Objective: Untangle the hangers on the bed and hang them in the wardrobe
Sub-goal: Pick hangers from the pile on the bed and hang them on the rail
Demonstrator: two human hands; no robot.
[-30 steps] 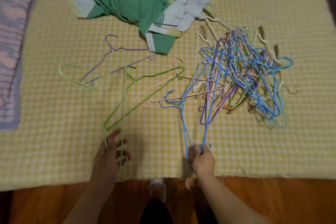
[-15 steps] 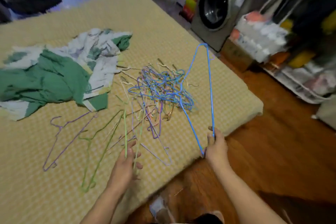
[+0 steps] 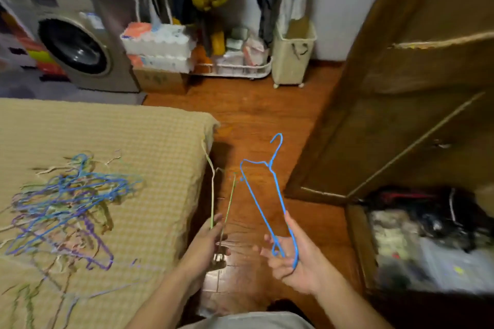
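My right hand (image 3: 292,254) holds a blue wire hanger (image 3: 270,189) by its bottom bar, hook pointing up, over the wooden floor. My left hand (image 3: 211,242) grips a thin green hanger (image 3: 213,189) upright beside the bed's corner. A tangled pile of blue, purple and pale hangers (image 3: 69,200) lies on the yellow checked bed (image 3: 149,141) at the left. The brown wardrobe (image 3: 401,104) stands at the right with its door open.
A washing machine (image 3: 77,48) stands beyond the bed. Stacked packs, a white wire rack (image 3: 235,69) and a beige wheeled bin (image 3: 292,53) line the far wall under hanging clothes. Dark bags and clutter (image 3: 427,238) fill the wardrobe's bottom. Wooden floor (image 3: 254,115) runs between bed and wardrobe.
Both hands lifted their hangers off the bed. The view swung right from the bed toward the wardrobe. The blue hanger came free of the pile.
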